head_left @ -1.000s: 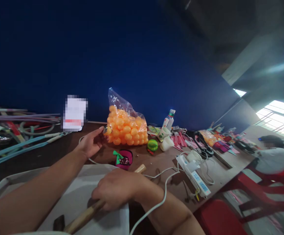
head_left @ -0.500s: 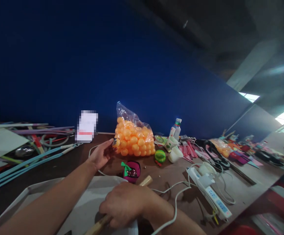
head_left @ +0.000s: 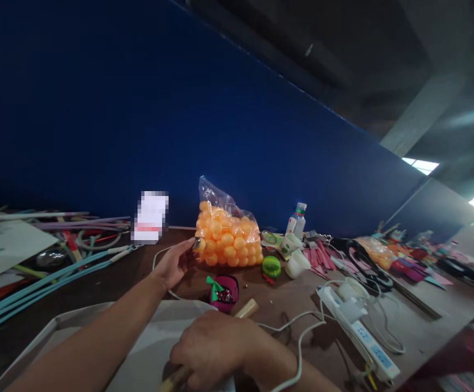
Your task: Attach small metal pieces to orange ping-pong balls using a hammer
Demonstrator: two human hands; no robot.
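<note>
My left hand (head_left: 176,262) reaches out to the lower left side of a clear bag of orange balls (head_left: 231,239). Its thumb and fingers pinch a small shiny piece (head_left: 198,243), dark and yellowish, too small to name. Near the bottom of the view, my right hand (head_left: 208,348) is wrapped round a wooden stick (head_left: 247,309), whose ends show on either side of the fist. Between the hands and the bag lies a small magenta pouch (head_left: 232,284) with a green bow and shiny little bits inside.
A pale tray (head_left: 155,321) lies under my forearms. Light blue rods (head_left: 77,276) are heaped at the left. To the right are a green striped toy (head_left: 271,267), paper cups (head_left: 297,264), a bottle (head_left: 297,219) and a power strip (head_left: 373,348) with trailing white cables.
The whole scene has shifted slightly down and right as my head moved. Both hands keep their holds, the left by the bag and the right on the stick.
</note>
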